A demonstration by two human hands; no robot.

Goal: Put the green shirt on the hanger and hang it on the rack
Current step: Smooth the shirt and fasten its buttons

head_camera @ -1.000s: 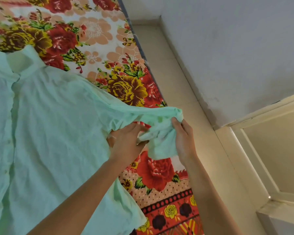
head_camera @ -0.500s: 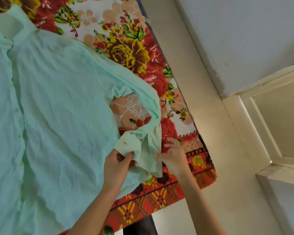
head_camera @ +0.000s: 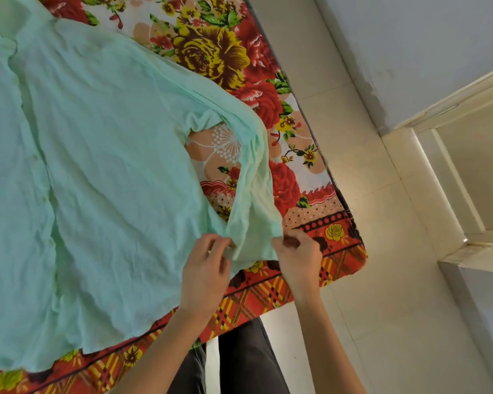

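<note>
The pale green shirt (head_camera: 106, 166) lies spread flat, front up, on the flowered bedsheet (head_camera: 219, 52), its collar at the top left. Its right sleeve (head_camera: 254, 194) curves down toward the bed's near corner. My left hand (head_camera: 208, 263) pinches the left edge of the sleeve cuff. My right hand (head_camera: 296, 254) pinches the cuff's right edge. The cuff is stretched between both hands, just above the sheet. No hanger and no rack are in view.
The bed's corner (head_camera: 353, 257) ends just right of my hands. Beyond it runs a pale tiled floor (head_camera: 367, 194), then a white wall (head_camera: 410, 52) and a cream door frame (head_camera: 453, 166) at the right. My dark trousers (head_camera: 245, 359) show below the bed edge.
Both hands carried the sleeve cuff from a bunched, raised position down toward the bed's near corner. The sleeve now lies straighter along the shirt's side, and the cuff is spread wider.
</note>
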